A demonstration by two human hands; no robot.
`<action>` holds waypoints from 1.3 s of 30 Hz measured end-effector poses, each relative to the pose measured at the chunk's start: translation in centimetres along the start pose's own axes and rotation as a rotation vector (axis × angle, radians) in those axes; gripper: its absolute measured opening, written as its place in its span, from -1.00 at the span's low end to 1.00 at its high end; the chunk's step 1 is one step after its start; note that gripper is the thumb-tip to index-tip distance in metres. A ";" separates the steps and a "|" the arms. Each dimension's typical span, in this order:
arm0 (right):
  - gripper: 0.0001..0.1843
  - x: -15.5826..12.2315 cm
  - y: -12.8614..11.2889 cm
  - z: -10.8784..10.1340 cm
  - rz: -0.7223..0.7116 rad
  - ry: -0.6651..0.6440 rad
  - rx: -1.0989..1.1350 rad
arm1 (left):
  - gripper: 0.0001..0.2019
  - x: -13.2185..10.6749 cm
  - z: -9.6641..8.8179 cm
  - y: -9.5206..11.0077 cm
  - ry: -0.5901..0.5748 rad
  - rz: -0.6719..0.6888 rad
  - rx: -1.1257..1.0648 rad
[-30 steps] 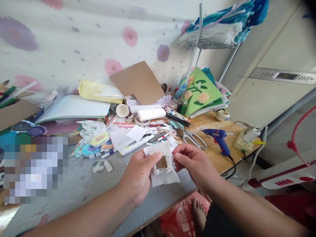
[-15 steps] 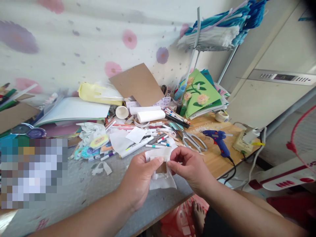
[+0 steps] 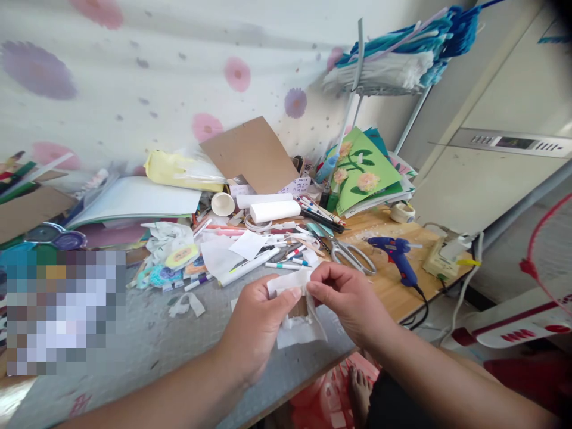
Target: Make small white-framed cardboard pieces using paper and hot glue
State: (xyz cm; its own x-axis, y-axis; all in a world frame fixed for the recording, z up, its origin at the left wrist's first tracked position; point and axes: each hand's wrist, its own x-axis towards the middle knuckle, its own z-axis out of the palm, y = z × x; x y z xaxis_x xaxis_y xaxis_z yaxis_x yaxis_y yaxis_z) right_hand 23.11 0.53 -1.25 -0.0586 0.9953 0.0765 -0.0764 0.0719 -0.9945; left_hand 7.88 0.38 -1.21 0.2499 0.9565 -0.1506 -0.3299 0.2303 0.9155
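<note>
Between both hands is a small piece of brown cardboard [image 3: 298, 308] partly wrapped in soft white paper [image 3: 304, 335], held above the front of the table. My left hand [image 3: 259, 316] grips its left side, with the thumb pressed flat on the top near the cardboard. At the upper right corner, my right hand [image 3: 346, 298] pinches the white paper's edge between thumb and index finger. The lower part of the paper hangs loose below the cardboard. The fingers behind the piece are hidden.
Scissors [image 3: 353, 257] and a blue hot glue gun [image 3: 395, 253] lie on the table's right. Markers, paper scraps and white rolls [image 3: 274, 210] are heaped behind my hands. A power strip [image 3: 440, 256] sits at the right edge. Torn paper [image 3: 187, 304] lies left.
The wrapped cardboard has shifted slightly right and tilted a little. Both hands keep their hold, and the whole view has moved slightly.
</note>
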 end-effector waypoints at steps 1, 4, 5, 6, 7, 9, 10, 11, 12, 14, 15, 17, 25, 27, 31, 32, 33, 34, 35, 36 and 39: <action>-0.80 0.0 0.1 0.1 0.003 0.014 0.002 | -0.76 0.0 0.0 0.0 0.005 0.007 0.003; -0.77 0.1 0.1 0.4 0.067 -0.006 0.132 | -0.75 0.1 0.1 0.1 -0.020 0.009 -0.040; -0.74 0.1 0.1 0.4 0.091 -0.029 0.175 | -0.76 0.1 0.2 0.2 -0.035 0.007 -0.067; -0.73 0.2 0.1 0.4 0.106 -0.047 0.199 | -0.76 0.1 0.2 0.3 -0.048 0.003 -0.093; -0.72 0.2 0.1 0.4 0.115 -0.057 0.209 | -0.77 0.1 0.3 0.3 -0.056 -0.001 -0.114; -0.72 0.2 0.1 0.4 0.114 -0.061 0.204 | -0.77 0.2 0.3 0.3 -0.055 -0.009 -0.132; -0.72 0.2 0.2 0.5 0.100 -0.055 0.180 | -0.77 0.2 0.3 0.3 -0.049 -0.010 -0.132; -0.72 0.1 0.2 0.5 0.077 -0.046 0.141 | -0.77 0.2 0.3 0.3 -0.038 -0.006 -0.128; -0.73 0.1 0.2 0.6 0.050 -0.035 0.090 | -0.77 0.1 0.3 0.2 -0.026 -0.001 -0.124; -0.74 0.0 0.2 0.8 0.001 -0.017 -0.006 | -0.77 0.1 0.3 0.2 -0.007 0.006 -0.120; -0.75 0.0 0.1 0.8 -0.003 -0.014 -0.015 | -0.77 0.1 0.3 0.2 -0.003 0.004 -0.125; -0.74 -0.1 0.0 0.8 0.023 -0.016 0.044 | -0.77 0.0 0.4 0.4 -0.001 0.000 -0.158; -0.63 -0.4 0.8 0.0 0.139 -0.116 0.081 | -0.62 0.2 0.9 1.3 0.044 0.049 -0.276; -0.63 -0.4 0.9 0.0 0.120 -0.127 0.021 | -0.62 0.2 0.8 1.2 0.046 0.048 -0.276; -0.67 -0.4 0.6 0.3 0.058 -0.103 -0.109 | -0.65 0.3 0.7 1.0 0.055 0.049 -0.278; -0.70 -0.5 0.5 0.4 0.044 -0.086 -0.133 | -0.66 0.3 0.7 1.0 0.060 0.049 -0.278; -0.72 -0.6 0.5 0.5 0.028 -0.064 -0.159 | -0.67 0.3 0.7 1.0 0.065 0.047 -0.278; -0.74 -0.7 0.5 0.6 0.006 -0.042 -0.196 | -0.68 0.3 0.7 1.0 0.072 0.038 -0.276; -0.76 -0.8 0.5 0.6 -0.021 -0.022 -0.245 | -0.69 0.3 0.8 1.1 0.084 0.028 -0.274; -0.77 -0.9 0.6 0.7 -0.051 -0.009 -0.298 | -0.70 0.3 0.8 1.1 0.095 0.015 -0.271; -0.76 -1.1 0.6 0.6 -0.106 -0.021 -0.361 | -0.70 0.2 0.9 1.3 0.090 -0.007 -0.271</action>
State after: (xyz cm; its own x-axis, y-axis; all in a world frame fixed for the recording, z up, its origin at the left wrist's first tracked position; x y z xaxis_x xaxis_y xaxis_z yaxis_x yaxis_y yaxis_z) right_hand 22.57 -0.56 -1.86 -0.0901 0.9799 0.1781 0.2722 0.1963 -0.9420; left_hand 8.34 0.65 0.25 0.1755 0.9639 -0.2002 -0.5630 0.2651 0.7828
